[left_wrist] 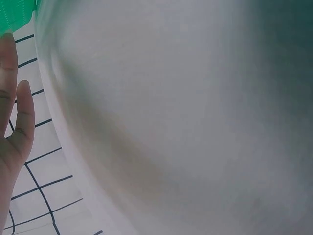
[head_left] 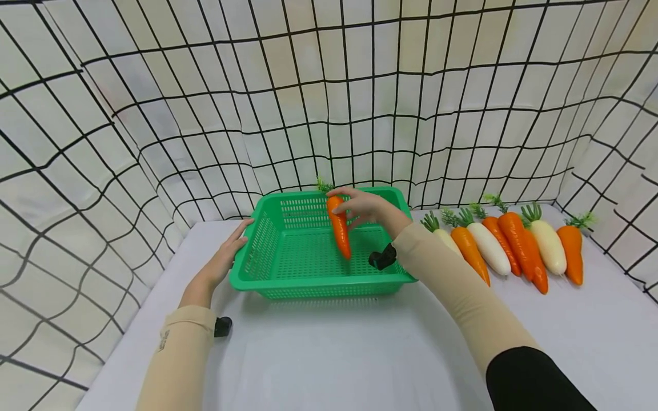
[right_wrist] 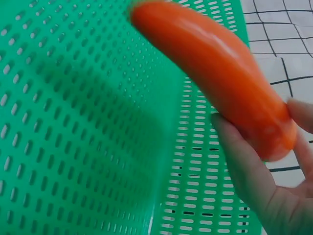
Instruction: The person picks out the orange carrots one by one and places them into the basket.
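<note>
My right hand [head_left: 366,206] pinches an orange carrot [head_left: 339,228] near its leafy top, with the tip hanging down over the green plastic basket [head_left: 319,283]. In the right wrist view, thumb and fingers hold the thick end of the carrot [right_wrist: 215,68], and the basket's slotted floor and wall lie behind it. At the basket's left rim, my left hand [head_left: 226,257] rests with its fingers fairly straight along the edge. Only part of the left hand [left_wrist: 12,112] shows in the left wrist view, its fingertips near the basket's corner [left_wrist: 14,14].
To the right on the white table [head_left: 334,354] lies a row of several carrots and white radishes, among them a white radish [head_left: 489,248] and an orange carrot [head_left: 570,254] at the far end. A black-gridded white cloth [head_left: 349,103] stands behind and at both sides.
</note>
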{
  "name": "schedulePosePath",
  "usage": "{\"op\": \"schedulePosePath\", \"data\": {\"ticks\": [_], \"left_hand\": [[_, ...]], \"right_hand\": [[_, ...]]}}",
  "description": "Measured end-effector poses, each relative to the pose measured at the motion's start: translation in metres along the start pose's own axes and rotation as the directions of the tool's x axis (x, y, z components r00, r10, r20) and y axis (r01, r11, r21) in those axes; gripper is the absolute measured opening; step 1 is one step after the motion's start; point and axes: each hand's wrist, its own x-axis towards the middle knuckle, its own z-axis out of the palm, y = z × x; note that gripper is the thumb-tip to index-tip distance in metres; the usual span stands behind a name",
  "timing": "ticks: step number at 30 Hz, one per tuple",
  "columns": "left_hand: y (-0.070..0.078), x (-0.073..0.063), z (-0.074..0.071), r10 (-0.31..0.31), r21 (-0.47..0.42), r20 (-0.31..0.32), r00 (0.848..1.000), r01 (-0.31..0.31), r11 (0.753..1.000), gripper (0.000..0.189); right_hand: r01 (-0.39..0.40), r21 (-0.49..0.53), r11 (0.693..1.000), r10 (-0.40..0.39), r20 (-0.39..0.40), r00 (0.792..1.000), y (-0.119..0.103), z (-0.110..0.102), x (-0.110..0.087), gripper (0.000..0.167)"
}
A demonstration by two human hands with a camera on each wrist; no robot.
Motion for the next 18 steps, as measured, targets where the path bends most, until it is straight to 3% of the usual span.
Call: {"op": "schedulePosePath", "data": {"ticks": [5,18], "left_hand": [[-0.002,0.001,0.0,0.002,-0.01,-0.001,1.0,-0.002,1.0,0.06],[-0.004,0.002,0.001,0.011,-0.011,-0.003,1.0,-0.011,1.0,0.059]], "right_hand": [[-0.057,-0.157,0.986,0.064,0.039,0.997,0.004,0.007,0.004,0.057],[-0.146,-0.228,0.963,0.15,0.002,0.989,0.017,0.017,0.012,0.059]]}}
